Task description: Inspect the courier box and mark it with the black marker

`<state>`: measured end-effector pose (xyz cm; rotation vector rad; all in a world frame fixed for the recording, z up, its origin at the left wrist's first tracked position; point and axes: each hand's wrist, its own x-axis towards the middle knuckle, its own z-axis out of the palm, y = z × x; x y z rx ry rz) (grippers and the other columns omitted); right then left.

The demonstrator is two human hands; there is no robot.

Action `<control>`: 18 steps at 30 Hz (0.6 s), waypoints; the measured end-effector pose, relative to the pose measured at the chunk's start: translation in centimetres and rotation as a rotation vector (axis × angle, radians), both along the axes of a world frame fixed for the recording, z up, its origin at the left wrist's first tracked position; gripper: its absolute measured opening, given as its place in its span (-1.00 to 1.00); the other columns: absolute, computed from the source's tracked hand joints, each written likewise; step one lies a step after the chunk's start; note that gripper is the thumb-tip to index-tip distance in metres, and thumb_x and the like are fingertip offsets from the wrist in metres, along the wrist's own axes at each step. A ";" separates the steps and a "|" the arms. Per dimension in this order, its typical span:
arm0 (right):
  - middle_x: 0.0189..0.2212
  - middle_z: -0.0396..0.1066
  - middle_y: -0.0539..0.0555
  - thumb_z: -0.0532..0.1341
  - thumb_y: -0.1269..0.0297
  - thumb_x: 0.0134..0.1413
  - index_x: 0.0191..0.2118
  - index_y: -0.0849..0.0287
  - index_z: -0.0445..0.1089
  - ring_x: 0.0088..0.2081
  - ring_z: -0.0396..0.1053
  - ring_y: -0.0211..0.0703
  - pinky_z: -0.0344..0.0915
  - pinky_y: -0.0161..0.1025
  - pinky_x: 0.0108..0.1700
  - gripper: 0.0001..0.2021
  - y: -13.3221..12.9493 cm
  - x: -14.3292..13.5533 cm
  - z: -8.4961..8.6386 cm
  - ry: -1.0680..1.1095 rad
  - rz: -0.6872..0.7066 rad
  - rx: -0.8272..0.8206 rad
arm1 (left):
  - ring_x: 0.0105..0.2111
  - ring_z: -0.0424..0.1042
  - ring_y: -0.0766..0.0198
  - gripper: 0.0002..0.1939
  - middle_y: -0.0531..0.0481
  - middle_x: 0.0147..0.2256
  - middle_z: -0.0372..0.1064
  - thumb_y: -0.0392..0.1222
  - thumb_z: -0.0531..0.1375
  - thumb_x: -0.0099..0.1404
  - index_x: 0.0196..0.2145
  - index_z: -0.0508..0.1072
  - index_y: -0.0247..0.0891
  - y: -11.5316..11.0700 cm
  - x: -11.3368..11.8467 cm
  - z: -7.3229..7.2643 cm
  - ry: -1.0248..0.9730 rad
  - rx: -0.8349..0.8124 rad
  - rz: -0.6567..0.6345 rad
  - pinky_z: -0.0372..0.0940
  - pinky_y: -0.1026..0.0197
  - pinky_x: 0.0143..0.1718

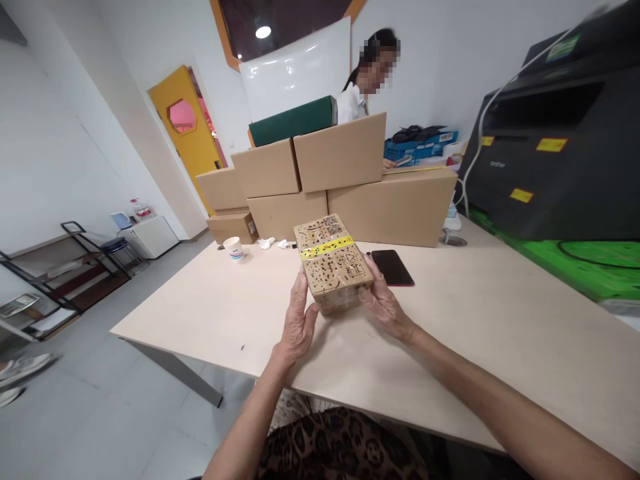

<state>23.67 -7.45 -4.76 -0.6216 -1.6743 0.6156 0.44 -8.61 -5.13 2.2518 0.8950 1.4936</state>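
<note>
A small cardboard box (pixel 327 270) with dark speckles, printed codes and a yellow tape band across its top is held over the pale table (pixel 200 313), its near side tilted toward me. My left hand (pixel 299 319) presses against its left side, thumb at the near lower corner. Against the right side lies my right hand (pixel 385 305), with its fingers partly hidden by the box. Just beyond that hand, a black tablet or phone (pixel 393 267) with a red edge lies flat. Whether the box's underside touches the table cannot be made out.
Stacked cardboard boxes (pixel 390 210) line the table's far edge, with a green box (pixel 295 121) on top. A paper cup (pixel 233 249) and crumpled tissues (pixel 266 243) stand before them. Behind is a person (pixel 351 103). A large black printer (pixel 555 153) is at right.
</note>
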 end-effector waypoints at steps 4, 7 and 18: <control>0.61 -0.30 -0.05 0.09 0.03 0.48 0.55 -0.42 -0.38 0.59 -0.25 0.08 -0.11 0.34 0.53 -0.24 -0.1 -0.9 -1.4 -0.107 -0.041 0.102 | 0.56 -0.16 -0.06 -0.11 -0.19 0.57 -0.26 0.07 0.14 0.52 0.54 -0.37 0.11 -1.0 1.2 0.5 -0.042 -0.070 0.001 -0.09 -0.27 0.52; 0.61 -0.34 0.02 0.19 0.05 0.42 0.57 -0.33 -0.37 0.59 -0.29 0.20 -0.13 0.40 0.53 -0.15 -0.5 -1.6 -1.9 -0.184 -0.103 0.239 | 0.51 0.00 -0.19 0.31 -0.44 0.51 -0.15 0.30 0.33 0.30 0.50 -0.60 -0.07 -1.7 2.8 0.9 -0.184 -0.178 0.012 0.07 -0.31 0.46; 0.61 -0.31 0.09 0.24 0.39 0.26 0.59 -0.21 -0.47 0.58 -0.19 0.21 0.14 0.39 0.44 0.04 -0.5 -3.3 -4.0 -0.327 -0.051 0.391 | 0.52 -0.28 -0.43 0.57 -0.46 0.47 -0.39 0.25 0.56 -0.05 0.50 -0.49 -0.06 -1.0 4.3 2.3 -0.321 -0.100 0.518 -0.22 -0.51 0.47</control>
